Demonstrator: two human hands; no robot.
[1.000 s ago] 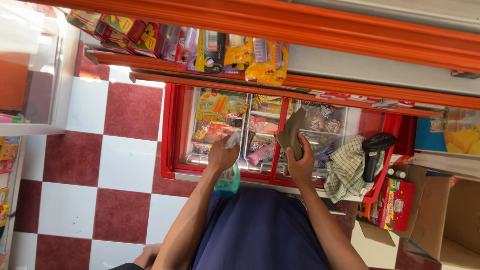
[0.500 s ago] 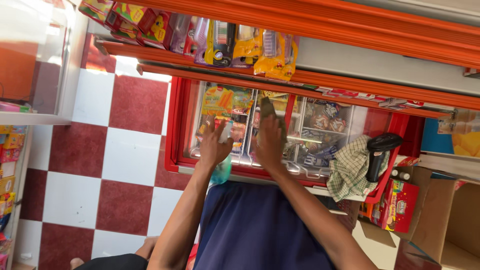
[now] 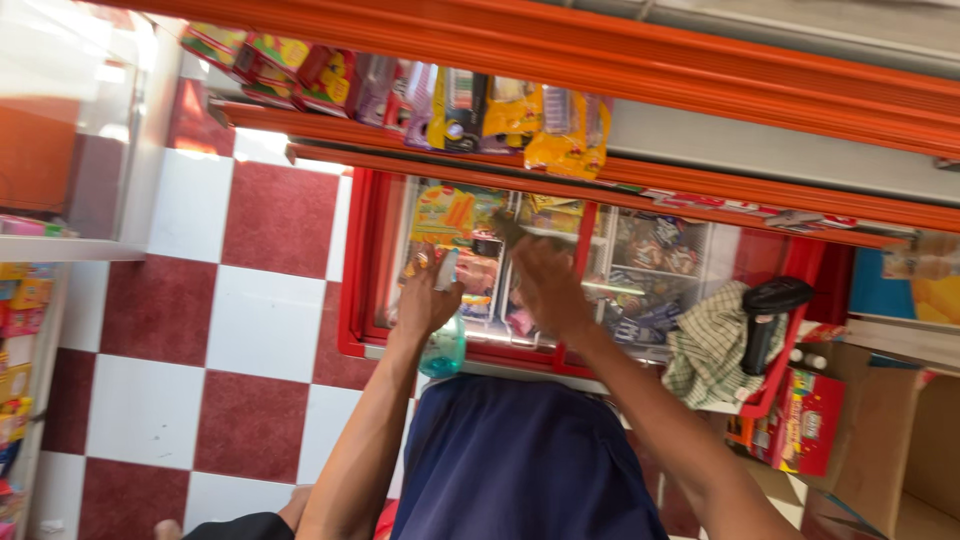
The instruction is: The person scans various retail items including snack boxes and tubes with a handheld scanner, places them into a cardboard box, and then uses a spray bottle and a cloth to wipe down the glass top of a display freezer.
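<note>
My left hand [image 3: 425, 300] grips a teal spray bottle [image 3: 443, 350] with a white trigger, held over the left part of a red-framed chest freezer [image 3: 358, 262]. My right hand [image 3: 545, 285] presses a dark grey cloth [image 3: 505, 228] flat on the freezer's sliding glass lid [image 3: 640, 270], close beside the left hand. Colourful frozen packets show through the glass. My blue garment [image 3: 520, 460] fills the lower middle of the view.
A checked cloth [image 3: 710, 350] and a black handheld scanner [image 3: 765, 310] lie on the freezer's right end. A red carton [image 3: 810, 425] and a cardboard box [image 3: 900, 450] stand beyond. Snack packets [image 3: 480, 105] hang from orange shelving [image 3: 600, 50]. The floor [image 3: 250, 320] is red and white tiles.
My right hand has slid the cloth leftward across the glass, ending next to the left hand. The left hand has kept its hold on the spray bottle.
</note>
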